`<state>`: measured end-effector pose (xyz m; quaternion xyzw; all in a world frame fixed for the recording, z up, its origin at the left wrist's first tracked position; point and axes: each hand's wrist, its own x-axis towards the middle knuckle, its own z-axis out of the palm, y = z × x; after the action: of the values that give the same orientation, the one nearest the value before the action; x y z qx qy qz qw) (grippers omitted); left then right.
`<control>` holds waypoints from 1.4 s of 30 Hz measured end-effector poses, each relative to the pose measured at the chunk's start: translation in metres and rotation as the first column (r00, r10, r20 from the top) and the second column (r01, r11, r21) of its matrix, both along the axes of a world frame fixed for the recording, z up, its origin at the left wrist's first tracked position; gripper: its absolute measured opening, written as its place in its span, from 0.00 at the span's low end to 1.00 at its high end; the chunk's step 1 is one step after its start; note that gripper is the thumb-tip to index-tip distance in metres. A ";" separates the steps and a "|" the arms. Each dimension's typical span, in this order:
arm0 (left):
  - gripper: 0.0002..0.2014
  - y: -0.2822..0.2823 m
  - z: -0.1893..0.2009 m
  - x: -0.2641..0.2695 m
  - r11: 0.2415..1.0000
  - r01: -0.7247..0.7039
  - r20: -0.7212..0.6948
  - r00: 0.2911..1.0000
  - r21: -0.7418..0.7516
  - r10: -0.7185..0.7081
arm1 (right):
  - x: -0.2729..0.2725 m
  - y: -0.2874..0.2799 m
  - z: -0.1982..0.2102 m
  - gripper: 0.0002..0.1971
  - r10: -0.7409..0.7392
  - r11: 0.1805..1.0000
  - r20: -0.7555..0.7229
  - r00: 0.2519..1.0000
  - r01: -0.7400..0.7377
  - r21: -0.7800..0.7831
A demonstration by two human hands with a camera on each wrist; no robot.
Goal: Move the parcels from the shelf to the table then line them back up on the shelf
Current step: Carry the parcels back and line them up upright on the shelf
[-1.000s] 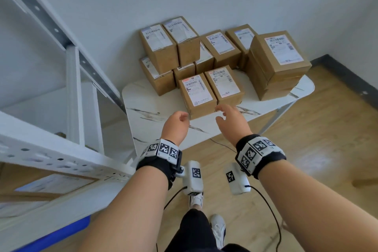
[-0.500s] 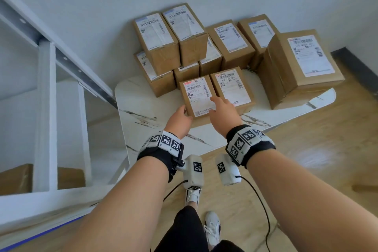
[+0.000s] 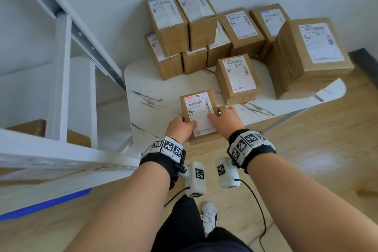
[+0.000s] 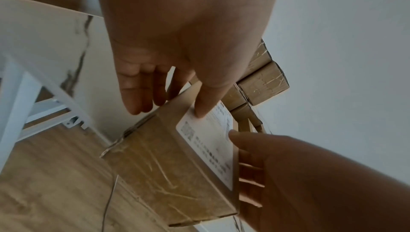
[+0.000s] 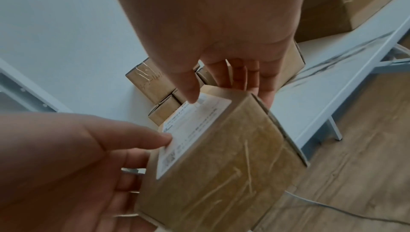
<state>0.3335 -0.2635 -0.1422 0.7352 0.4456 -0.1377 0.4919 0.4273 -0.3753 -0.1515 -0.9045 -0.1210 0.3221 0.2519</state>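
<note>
Parcel [image 3: 199, 111] held between left hand [image 3: 180, 130] and right hand [image 3: 225, 119] above table [image 3: 151, 96].

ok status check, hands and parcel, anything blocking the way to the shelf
Left hand and right hand both grip one parcel, thumbs on its label. Parcel at the table near edge. Shelf frame stands left, nothing between.

Brown corrugated cardboard parcel [image 3: 199, 115]: matt, sealed with glossy clear tape, white paper label on top. White marble-look tabletop [image 3: 151, 98]: smooth, faint sheen, grey veining. White painted metal shelf frame [image 3: 61, 75]: perforated. Light wood-grain floor [image 3: 327, 149]: smooth, slightly reflective.
</note>
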 end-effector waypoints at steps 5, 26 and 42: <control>0.10 -0.021 0.011 -0.034 0.995 -0.094 0.061 0.994 -0.012 0.095 | -0.027 -0.015 0.003 0.18 -0.057 0.986 -0.029 0.998 0.061 0.158; 0.28 -0.033 0.021 -0.238 0.963 -0.242 0.129 0.958 -0.115 0.256 | -0.205 -0.018 0.025 0.24 0.048 0.970 0.097 0.994 -0.069 0.233; 0.24 0.058 0.072 -0.535 0.852 -0.510 0.348 0.782 -0.117 0.516 | -0.494 0.088 0.073 0.26 0.204 0.892 0.165 0.965 -0.252 0.375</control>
<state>-0.2018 -0.2054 -0.0704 0.5946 0.5274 0.1374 0.5912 -0.0667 -0.2877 -0.0783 -0.8329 -0.3035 0.2632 0.3806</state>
